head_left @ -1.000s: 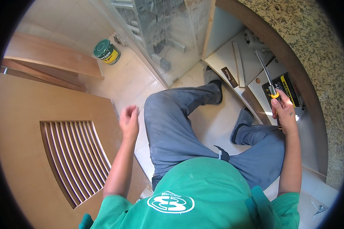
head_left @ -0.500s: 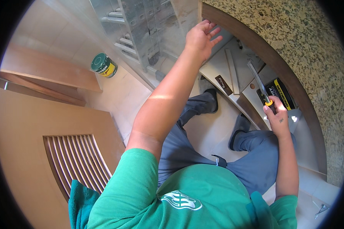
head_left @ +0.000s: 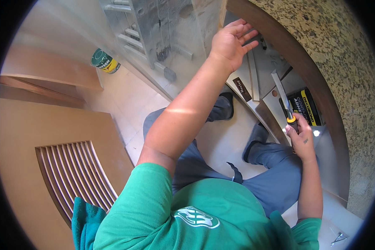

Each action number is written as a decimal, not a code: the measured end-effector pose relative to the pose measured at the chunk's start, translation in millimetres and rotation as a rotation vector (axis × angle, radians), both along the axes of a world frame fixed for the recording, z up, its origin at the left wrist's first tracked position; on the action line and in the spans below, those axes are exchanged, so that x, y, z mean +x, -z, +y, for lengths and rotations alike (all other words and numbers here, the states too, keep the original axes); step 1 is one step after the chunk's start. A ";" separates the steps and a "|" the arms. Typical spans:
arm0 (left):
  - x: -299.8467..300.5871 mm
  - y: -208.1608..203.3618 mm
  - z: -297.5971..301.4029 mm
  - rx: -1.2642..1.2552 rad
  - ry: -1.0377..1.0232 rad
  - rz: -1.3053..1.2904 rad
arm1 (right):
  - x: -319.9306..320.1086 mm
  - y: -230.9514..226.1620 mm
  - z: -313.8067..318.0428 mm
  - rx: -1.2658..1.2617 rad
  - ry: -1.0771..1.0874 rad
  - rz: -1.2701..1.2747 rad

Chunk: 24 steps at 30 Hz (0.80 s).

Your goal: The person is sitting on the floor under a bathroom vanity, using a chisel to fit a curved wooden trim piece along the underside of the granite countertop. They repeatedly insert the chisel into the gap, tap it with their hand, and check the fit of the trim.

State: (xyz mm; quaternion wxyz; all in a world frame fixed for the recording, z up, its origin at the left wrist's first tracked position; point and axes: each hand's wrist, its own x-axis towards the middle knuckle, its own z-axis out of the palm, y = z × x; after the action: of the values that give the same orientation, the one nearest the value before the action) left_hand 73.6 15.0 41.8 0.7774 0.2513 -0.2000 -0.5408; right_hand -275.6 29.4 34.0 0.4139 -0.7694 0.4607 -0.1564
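- Steel shows along the blade of the chisel (head_left: 283, 96), whose black-and-yellow handle (head_left: 293, 121) is gripped in the right hand (head_left: 302, 135), thumb and fingers closed round it.
- Its long axis runs from that grip outward, away from the body and leaning a little to the left, with the blade end over the cabinet's white interior.
- The left hand (head_left: 231, 43) is open and holds nothing, fingers spread, at the end of an outstretched arm; whether its fingertips touch the curved dark wood edge (head_left: 316, 79), I cannot tell.
- From the blade's tip, the left hand lies farther out and to the left, apart from the metal; the right hand is the nearer one.
- Beside the blade, to its right, stands a black-and-yellow container (head_left: 306, 106); to its left lie a pale strip (head_left: 253, 77) and a small brown plate (head_left: 242, 89).
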 end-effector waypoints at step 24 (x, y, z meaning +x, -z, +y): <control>-64.0 13.1 -16.6 0.018 -0.252 -0.056 | 126.8 -12.9 -24.7 0.257 -0.012 -0.181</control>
State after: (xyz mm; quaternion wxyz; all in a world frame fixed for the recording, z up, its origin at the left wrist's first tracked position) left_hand 9.6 -1.7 28.7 0.8311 0.2961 -0.1836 -0.4334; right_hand -148.8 4.7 46.9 0.5495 -0.6958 0.4330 -0.1622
